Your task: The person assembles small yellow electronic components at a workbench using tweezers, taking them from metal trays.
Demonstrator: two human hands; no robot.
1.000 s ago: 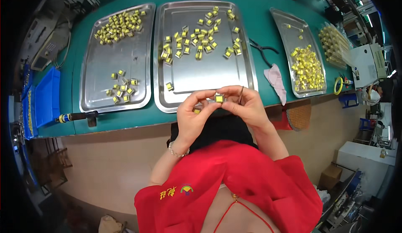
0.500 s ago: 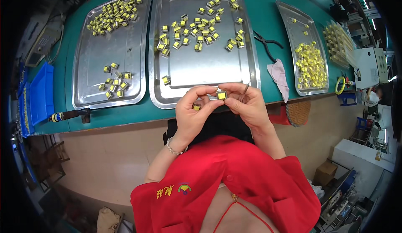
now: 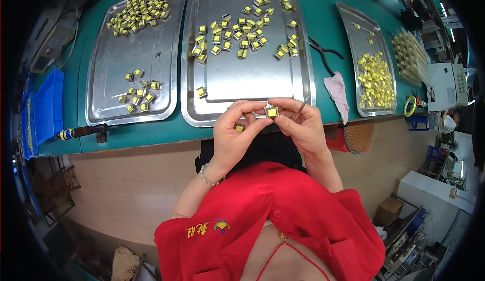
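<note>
Fingers of your left hand (image 3: 236, 132) and right hand (image 3: 299, 122) pinch one small yellow component (image 3: 272, 112) (another sits in the left palm) above the middle tray (image 3: 202, 116).

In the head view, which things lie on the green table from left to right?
Blue bin → left tray → middle tray → black pliers → pink cloth → right tray → yellow tape roll.

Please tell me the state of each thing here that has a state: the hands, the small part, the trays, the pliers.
Left hand: pinching the small yellow part, a second one tucked in its palm.
Right hand: pinching the same part.
Small yellow part: held over the table edge.
Middle tray: parts scattered.
Left tray: two clusters.
Right tray: one heap.
Pliers: lying untouched.
</note>
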